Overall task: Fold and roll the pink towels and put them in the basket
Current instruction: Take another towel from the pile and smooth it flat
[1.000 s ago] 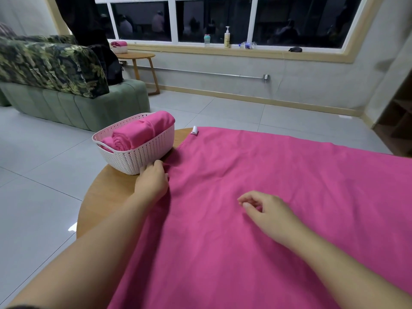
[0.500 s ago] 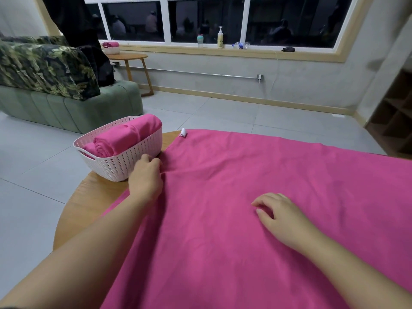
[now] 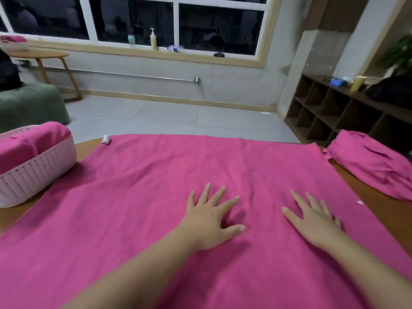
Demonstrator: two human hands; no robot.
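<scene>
At the far left of the round wooden table point(image 3: 383, 208) stands a pale pink perforated plastic basket point(image 3: 33, 172) holding rolled pink towels point(image 3: 31, 141). A large pink towel point(image 3: 133, 197) lies spread flat across the table, with the left hand point(image 3: 210, 219) and, just right of it, the right hand point(image 3: 314, 219) both pressed flat on it, fingers splayed. At the far right lies a heap of crumpled pink towels point(image 3: 370, 161).
</scene>
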